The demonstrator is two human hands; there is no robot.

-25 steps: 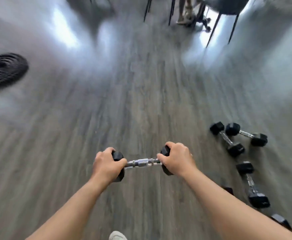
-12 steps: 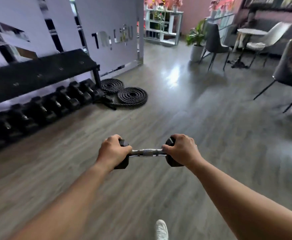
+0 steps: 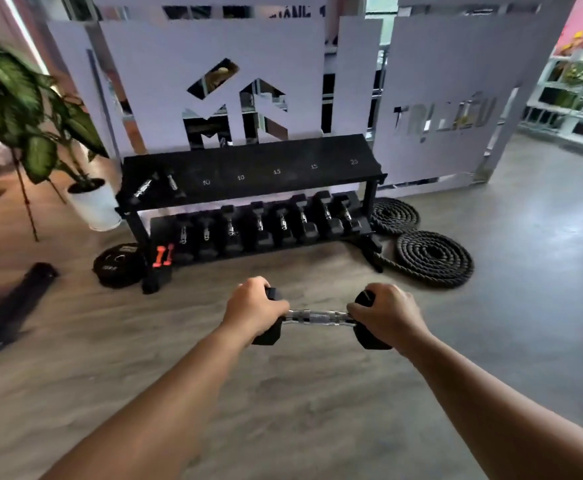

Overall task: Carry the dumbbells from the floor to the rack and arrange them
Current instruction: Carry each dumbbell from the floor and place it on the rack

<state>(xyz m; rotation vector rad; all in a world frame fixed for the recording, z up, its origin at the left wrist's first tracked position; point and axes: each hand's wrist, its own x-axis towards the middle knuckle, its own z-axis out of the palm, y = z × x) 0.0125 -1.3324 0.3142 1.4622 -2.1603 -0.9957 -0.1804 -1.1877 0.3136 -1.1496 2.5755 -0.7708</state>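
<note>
I hold one black hex dumbbell (image 3: 317, 317) with a chrome handle level in front of me. My left hand (image 3: 253, 308) grips its left head and my right hand (image 3: 385, 313) grips its right head. Straight ahead stands the black two-tier rack (image 3: 283, 181). Its top shelf bears white weight numbers and two small dumbbells (image 3: 155, 185) at the left end. The bottom shelf holds a row of several black dumbbells (image 3: 269, 223). The rack is some way beyond my hands.
Two coiled battle ropes (image 3: 433, 256) lie right of the rack. A weight plate (image 3: 118, 265), orange small dumbbells (image 3: 162, 254) and a black bar (image 3: 9, 306) lie to its left. A potted plant (image 3: 41, 133) stands at the far left. A white partition (image 3: 439, 81) rises behind the rack.
My view has swung left from the floor dumbbells to face the rack head-on. Both hands keep the same grip on the dumbbell, which has come nearer the rack.
</note>
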